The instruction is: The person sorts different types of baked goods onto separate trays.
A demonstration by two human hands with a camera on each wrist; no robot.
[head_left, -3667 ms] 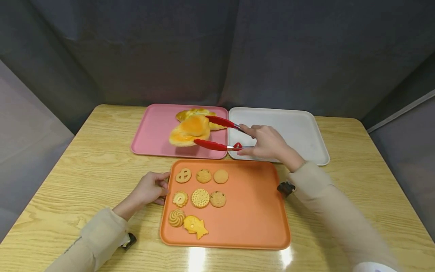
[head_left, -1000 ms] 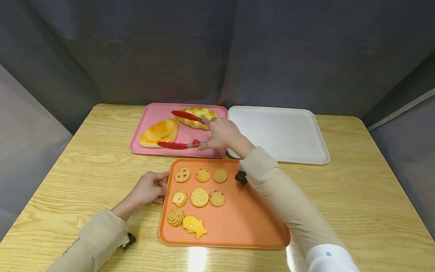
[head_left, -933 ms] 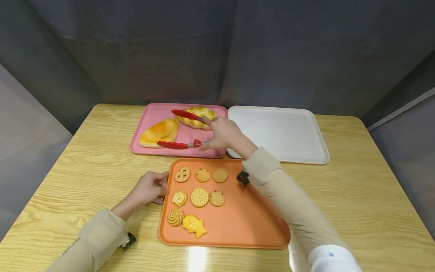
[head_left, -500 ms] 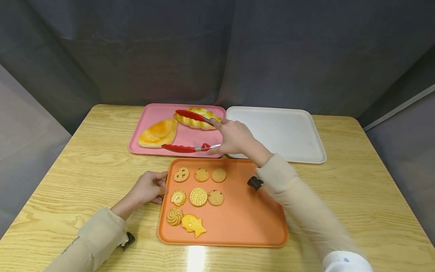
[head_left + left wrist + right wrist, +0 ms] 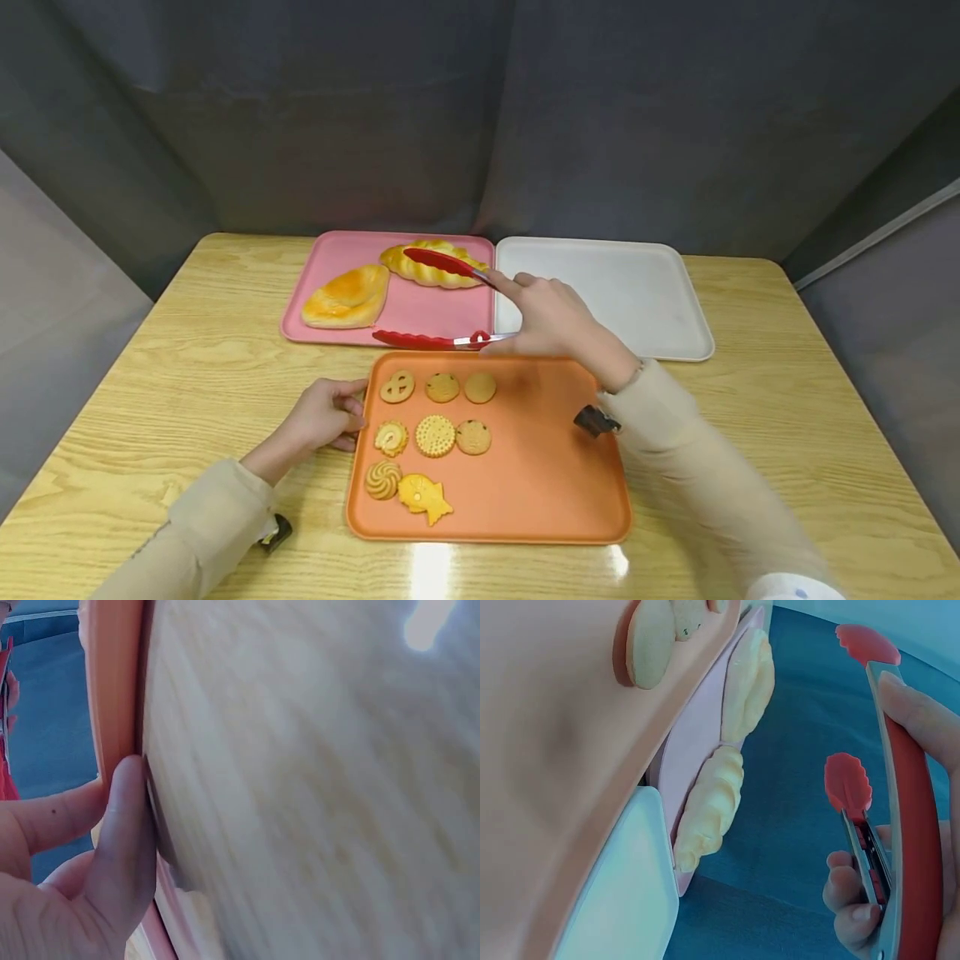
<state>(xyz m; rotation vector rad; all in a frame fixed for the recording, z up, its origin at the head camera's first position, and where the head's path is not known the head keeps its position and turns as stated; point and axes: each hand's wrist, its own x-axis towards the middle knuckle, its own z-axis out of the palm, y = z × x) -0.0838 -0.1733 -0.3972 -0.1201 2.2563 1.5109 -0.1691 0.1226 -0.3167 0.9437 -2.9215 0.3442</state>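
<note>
In the head view, my right hand (image 5: 551,317) grips red-tipped metal tongs (image 5: 416,340). Their arms are spread wide with nothing between the tips, over the right part of the pink tray (image 5: 442,318). On that tray a smooth folded bread (image 5: 345,298) lies at the left and a braided bread (image 5: 401,268) behind, partly hidden by one tong arm. The right wrist view shows the tongs (image 5: 915,840) raised apart from both breads. My left hand (image 5: 322,417) holds the left rim of the orange tray (image 5: 555,483), thumb and finger at its edge.
Several cookies (image 5: 435,436) lie in the left half of the orange tray, including a fish-shaped cookie (image 5: 423,493). A white tray (image 5: 615,292) stands beside the pink one at the back right. A dark curtain (image 5: 480,117) hangs behind the wooden table (image 5: 150,400).
The folded bread, earlier held up in the tongs, now lies at the pink tray's left. My right hand has drawn the spread tongs back rightward. My left hand stays at the orange tray.
</note>
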